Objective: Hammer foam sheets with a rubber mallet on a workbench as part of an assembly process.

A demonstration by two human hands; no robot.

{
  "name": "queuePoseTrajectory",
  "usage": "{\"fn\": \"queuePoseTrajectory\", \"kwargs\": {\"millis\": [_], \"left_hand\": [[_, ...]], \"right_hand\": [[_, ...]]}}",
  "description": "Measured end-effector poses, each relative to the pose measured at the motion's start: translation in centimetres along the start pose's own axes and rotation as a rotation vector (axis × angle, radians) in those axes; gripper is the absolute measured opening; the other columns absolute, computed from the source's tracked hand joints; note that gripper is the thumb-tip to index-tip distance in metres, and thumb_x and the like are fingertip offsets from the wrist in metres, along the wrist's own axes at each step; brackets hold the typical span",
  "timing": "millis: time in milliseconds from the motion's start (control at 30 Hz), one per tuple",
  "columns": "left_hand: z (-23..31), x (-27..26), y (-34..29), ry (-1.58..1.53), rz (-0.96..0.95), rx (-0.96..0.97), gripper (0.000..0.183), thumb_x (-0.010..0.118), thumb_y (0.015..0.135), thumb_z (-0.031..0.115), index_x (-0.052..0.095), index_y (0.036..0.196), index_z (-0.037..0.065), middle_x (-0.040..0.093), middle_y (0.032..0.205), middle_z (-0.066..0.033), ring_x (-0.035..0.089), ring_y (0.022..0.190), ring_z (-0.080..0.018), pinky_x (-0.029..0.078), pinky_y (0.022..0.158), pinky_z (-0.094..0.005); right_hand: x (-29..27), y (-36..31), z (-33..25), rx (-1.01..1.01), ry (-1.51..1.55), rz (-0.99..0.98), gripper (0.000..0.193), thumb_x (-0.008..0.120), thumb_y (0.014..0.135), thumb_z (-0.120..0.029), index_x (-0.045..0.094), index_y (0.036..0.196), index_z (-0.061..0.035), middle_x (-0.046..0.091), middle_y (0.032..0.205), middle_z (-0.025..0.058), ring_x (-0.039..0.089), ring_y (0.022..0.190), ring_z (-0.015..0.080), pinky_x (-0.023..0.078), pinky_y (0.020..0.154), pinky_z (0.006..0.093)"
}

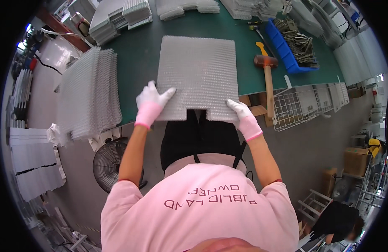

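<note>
A silver-grey mesh panel (198, 71), roughly square with a notch in its near edge, lies across the near side of the green table (137, 63) and juts over its edge towards me. My left hand (154, 101), in a white and pink glove, holds the panel's left edge with the thumb stretched over the top. On the near right corner, my right hand (244, 117) in a matching glove grips the panel, thumb on top. The fingers under the panel are hidden.
Stacks of similar mesh panels stand left (89, 92) and along the far side (122, 17). To the right are a mallet (268, 84) and a blue bin (288, 52) of metal pieces. A wire basket (297, 107) hangs below the edge; a floor fan (108, 164) stands left. Someone (337, 220) bends at lower right.
</note>
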State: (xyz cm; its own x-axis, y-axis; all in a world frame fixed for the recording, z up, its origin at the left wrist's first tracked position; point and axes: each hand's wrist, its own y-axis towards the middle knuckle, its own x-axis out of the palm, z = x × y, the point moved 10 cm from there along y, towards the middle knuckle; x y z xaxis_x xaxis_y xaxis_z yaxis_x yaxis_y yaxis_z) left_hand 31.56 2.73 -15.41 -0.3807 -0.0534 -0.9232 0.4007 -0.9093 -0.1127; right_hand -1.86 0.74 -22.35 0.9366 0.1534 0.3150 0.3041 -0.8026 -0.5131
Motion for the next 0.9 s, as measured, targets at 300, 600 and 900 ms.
{"fn": "queuePoseTrajectory", "kwargs": {"millis": [300, 600, 900], "left_hand": [[4.1, 1.1, 0.5, -0.757, -0.147, 0.053, 0.092, 0.077, 0.091, 0.046, 0.038, 0.153, -0.009, 0.064, 0.133, -0.0234, 0.062, 0.126, -0.0288, 0.048, 0.108, -0.0381], [17.5, -7.1, -12.3, -0.347, -0.499, 1.091, 0.060, 0.074, 0.090, 0.034, 0.060, 0.137, 0.000, 0.067, 0.117, -0.0240, 0.066, 0.105, -0.0403, 0.053, 0.095, -0.0459], [18.3, -1.9, -0.2, -0.154, -0.064, 0.783, 0.043, 0.057, 0.104, 0.036, 0.064, 0.138, 0.011, 0.066, 0.133, -0.0201, 0.059, 0.126, -0.0407, 0.045, 0.106, -0.0504]], "right_hand": [[4.8, -8.8, -17.6, -0.526, -0.401, -0.124, 0.045, 0.070, 0.095, -0.001, 0.058, 0.137, 0.0084, 0.072, 0.123, 0.0132, 0.070, 0.105, 0.0160, 0.056, 0.094, 0.0300], [13.5, -10.4, -20.4, -1.527, -1.973, 0.556, 0.045, 0.065, 0.088, -0.013, 0.063, 0.133, -0.0171, 0.069, 0.098, 0.0094, 0.071, 0.077, 0.0238, 0.055, 0.060, 0.0338], [8.5, 2.0, -7.2, -1.052, -2.247, 0.217, 0.051, 0.057, 0.094, -0.016, 0.056, 0.145, -0.0138, 0.066, 0.129, 0.0190, 0.069, 0.113, 0.0356, 0.056, 0.090, 0.0407]]}}
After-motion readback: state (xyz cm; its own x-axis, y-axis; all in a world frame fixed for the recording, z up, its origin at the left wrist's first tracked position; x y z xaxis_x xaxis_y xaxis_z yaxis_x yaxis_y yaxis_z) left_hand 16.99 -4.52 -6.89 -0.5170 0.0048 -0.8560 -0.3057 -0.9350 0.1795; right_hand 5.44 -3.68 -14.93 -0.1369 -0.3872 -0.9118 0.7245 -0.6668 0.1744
